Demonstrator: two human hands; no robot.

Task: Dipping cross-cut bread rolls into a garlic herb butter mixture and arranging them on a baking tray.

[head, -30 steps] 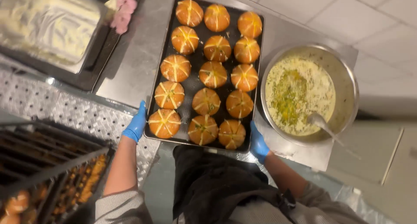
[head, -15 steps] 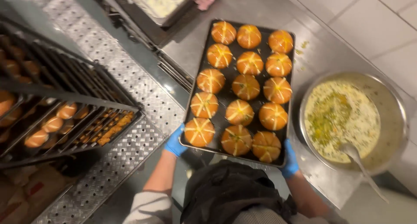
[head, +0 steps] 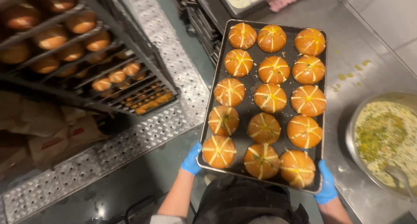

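Note:
I hold a dark perforated baking tray [head: 249,82] by its near corners. It carries several round golden buns [head: 269,98] with pale crossed cuts, set in three columns. My left hand [head: 191,159], in a blue glove, grips the near left corner. My right hand [head: 326,183], also blue-gloved, grips the near right corner. The tray hangs partly over the steel counter [head: 356,50] and partly over the floor gap beside it.
A tall rack [head: 82,54] of trays with browned buns stands at the left over a perforated metal floor plate [head: 143,132]. A steel bowl [head: 382,146] of pale herb-flecked sauce with a spoon sits at the right. Paper sacks [head: 47,132] lie at lower left.
The tray has come off the counter and moved left, away from the bowl. My view has turned left, bringing the rack of buns much closer and larger.

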